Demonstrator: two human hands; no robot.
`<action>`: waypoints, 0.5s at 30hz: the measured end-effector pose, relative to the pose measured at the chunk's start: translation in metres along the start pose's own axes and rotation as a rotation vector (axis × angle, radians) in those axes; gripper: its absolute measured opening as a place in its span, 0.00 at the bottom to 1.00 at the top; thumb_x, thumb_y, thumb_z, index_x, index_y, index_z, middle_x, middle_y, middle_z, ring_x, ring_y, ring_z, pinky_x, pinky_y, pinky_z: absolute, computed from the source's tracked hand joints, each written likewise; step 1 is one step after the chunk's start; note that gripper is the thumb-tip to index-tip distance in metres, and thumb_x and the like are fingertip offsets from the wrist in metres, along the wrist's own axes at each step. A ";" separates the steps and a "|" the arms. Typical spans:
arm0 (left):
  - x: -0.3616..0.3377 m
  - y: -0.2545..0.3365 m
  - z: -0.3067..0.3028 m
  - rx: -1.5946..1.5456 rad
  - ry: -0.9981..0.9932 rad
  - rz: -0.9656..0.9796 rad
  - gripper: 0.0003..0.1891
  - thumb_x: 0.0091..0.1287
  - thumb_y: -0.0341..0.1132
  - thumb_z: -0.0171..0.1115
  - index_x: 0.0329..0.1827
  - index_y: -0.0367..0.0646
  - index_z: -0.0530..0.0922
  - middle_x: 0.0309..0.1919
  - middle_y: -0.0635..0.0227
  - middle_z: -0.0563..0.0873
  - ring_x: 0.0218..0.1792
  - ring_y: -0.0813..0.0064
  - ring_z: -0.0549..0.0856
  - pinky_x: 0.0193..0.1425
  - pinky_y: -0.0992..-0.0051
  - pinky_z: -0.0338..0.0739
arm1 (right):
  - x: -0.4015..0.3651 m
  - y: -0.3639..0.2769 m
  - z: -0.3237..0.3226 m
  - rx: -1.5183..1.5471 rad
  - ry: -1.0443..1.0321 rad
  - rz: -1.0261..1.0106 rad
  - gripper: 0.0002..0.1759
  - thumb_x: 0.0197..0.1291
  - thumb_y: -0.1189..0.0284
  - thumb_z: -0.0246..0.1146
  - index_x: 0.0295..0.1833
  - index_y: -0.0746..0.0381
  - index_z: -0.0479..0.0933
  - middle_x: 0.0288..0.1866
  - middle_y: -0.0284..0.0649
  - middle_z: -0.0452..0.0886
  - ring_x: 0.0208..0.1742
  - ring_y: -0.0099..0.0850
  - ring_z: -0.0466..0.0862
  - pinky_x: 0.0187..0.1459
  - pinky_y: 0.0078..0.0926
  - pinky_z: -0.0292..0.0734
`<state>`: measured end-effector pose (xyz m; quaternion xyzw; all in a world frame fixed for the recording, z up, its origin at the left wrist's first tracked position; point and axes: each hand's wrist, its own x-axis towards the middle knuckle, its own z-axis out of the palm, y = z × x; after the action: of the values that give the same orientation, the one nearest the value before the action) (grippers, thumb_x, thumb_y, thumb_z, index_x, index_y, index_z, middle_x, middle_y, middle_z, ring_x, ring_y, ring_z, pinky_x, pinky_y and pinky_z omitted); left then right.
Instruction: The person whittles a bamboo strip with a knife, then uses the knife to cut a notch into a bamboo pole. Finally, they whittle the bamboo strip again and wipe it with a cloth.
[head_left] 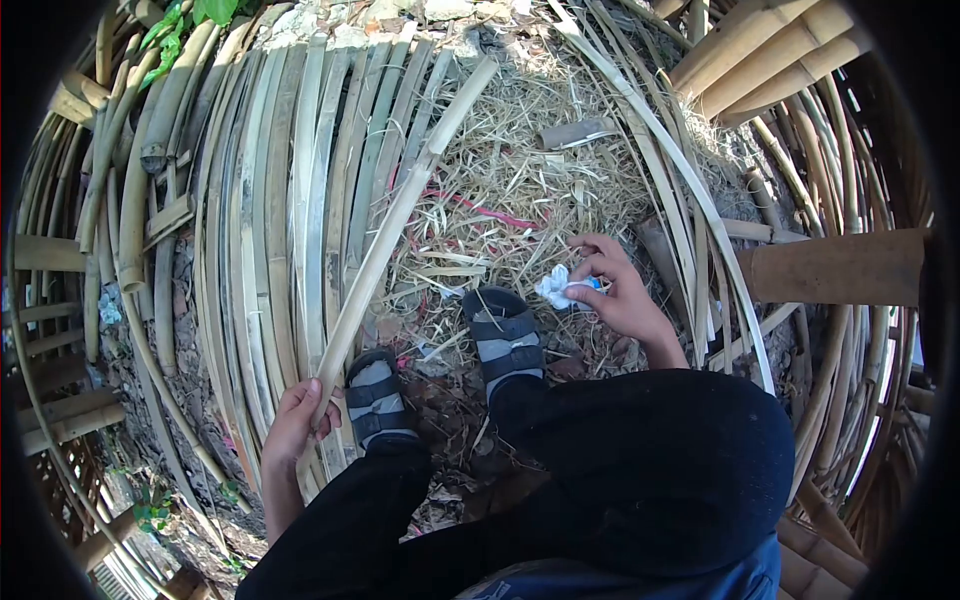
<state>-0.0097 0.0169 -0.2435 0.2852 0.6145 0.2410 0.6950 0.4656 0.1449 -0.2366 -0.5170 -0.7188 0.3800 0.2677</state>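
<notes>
My left hand (298,420) is closed around the lower end of a long split bamboo strip (386,235). The strip slants up and away to the right, over the edge of a row of similar strips. In my right hand (622,290), thumb and fingers pinch a crumpled white piece (556,287), paper, cloth or plastic, with a bit of blue and yellow by the fingers. It is held just above the shavings, right of my sandalled foot (507,345).
Many bamboo strips (270,200) lie side by side on the left. Bamboo shavings (540,190) cover the ground ahead, with a red string (490,212) and a short bamboo piece (578,133). Long strips (690,180) and a thick bamboo pole (830,268) stand on the right.
</notes>
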 end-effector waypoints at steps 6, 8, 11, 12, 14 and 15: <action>-0.003 0.007 0.012 0.009 -0.001 -0.028 0.27 0.81 0.55 0.47 0.46 0.36 0.80 0.21 0.66 0.82 0.15 0.83 0.71 0.20 0.82 0.65 | 0.007 -0.007 0.001 1.080 -0.064 0.242 0.07 0.66 0.75 0.68 0.41 0.63 0.76 0.40 0.41 0.83 0.36 0.28 0.85 0.35 0.23 0.80; -0.004 0.008 0.016 -0.008 -0.018 -0.038 0.26 0.81 0.54 0.47 0.47 0.36 0.80 0.21 0.66 0.82 0.15 0.83 0.71 0.21 0.82 0.65 | 0.010 -0.001 0.012 1.598 -0.035 0.255 0.07 0.65 0.77 0.67 0.44 0.63 0.75 0.42 0.41 0.82 0.36 0.28 0.85 0.33 0.27 0.81; -0.005 0.012 0.025 -0.010 -0.042 -0.051 0.25 0.81 0.53 0.48 0.47 0.36 0.80 0.22 0.67 0.82 0.16 0.83 0.71 0.22 0.82 0.66 | 0.018 -0.016 0.024 1.601 -0.032 0.240 0.16 0.64 0.80 0.65 0.57 0.64 0.74 0.42 0.41 0.83 0.36 0.30 0.85 0.33 0.27 0.81; -0.007 0.016 0.028 0.006 -0.048 -0.065 0.25 0.82 0.52 0.48 0.48 0.36 0.80 0.22 0.67 0.82 0.16 0.84 0.72 0.22 0.83 0.66 | 0.019 -0.021 0.026 1.569 -0.018 0.258 0.21 0.63 0.81 0.64 0.62 0.64 0.73 0.42 0.41 0.83 0.36 0.30 0.85 0.33 0.27 0.81; -0.010 0.021 0.034 0.021 -0.042 -0.082 0.24 0.82 0.52 0.48 0.48 0.36 0.80 0.22 0.67 0.82 0.17 0.84 0.72 0.22 0.83 0.66 | 0.025 -0.021 0.033 1.502 0.027 0.303 0.22 0.63 0.80 0.66 0.64 0.64 0.76 0.42 0.42 0.85 0.36 0.30 0.86 0.35 0.27 0.81; -0.011 0.023 0.036 0.029 -0.069 -0.078 0.24 0.82 0.51 0.47 0.48 0.36 0.80 0.22 0.67 0.82 0.17 0.85 0.72 0.22 0.84 0.66 | 0.032 -0.024 0.039 1.076 0.189 0.339 0.20 0.62 0.79 0.67 0.60 0.64 0.78 0.43 0.42 0.85 0.37 0.30 0.86 0.37 0.26 0.81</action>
<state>0.0247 0.0223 -0.2174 0.2792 0.6043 0.1949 0.7204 0.4118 0.1608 -0.2397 -0.4475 -0.3040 0.6822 0.4919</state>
